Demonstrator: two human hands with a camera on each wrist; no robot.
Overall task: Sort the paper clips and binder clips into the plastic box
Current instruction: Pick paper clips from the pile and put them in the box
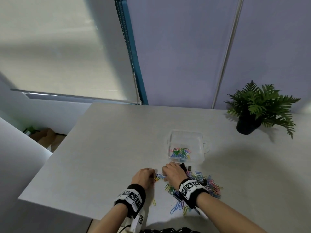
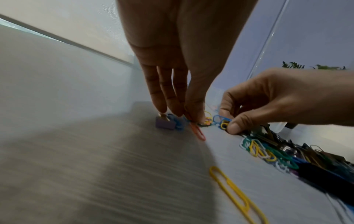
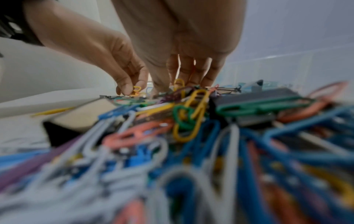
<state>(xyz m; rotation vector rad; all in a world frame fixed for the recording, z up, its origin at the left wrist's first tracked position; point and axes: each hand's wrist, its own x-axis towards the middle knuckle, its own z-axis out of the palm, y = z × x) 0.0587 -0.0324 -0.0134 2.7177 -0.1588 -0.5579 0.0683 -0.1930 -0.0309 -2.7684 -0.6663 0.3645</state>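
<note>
**Desk:** What have your hands got right now?

**Operator:** My left hand [image 2: 172,63] is pointing down at the pale grey tabletop [image 1: 109,140], fingers nearly straight. Thumb and forefinger tips are pinched together on a small tangle of coloured paper clips [image 2: 205,121], with an orange paper clip [image 2: 198,131] trailing out from under them. A small purple binder clip [image 2: 165,124] sits just beside the other fingertips; I can't tell whether they touch it.

**Desk:** And the right?

**Operator:** My right hand [image 2: 277,98] is curled, thumb and forefinger nipping a blue and a yellow paper clip [image 2: 222,121] at the near edge of the big heap of mixed coloured paper clips and black binder clips [image 1: 198,187]. My right wrist lies over that heap.

**Desk:** Where's the box?

**Operator:** The clear plastic box [image 1: 186,137] stands open just beyond my right hand, with a cluster of coloured paper clips [image 1: 180,153] in its near half. One loose yellow paper clip [image 2: 235,195] lies by my left wrist. A potted green fern [image 1: 259,106] stands at the far right.
</note>
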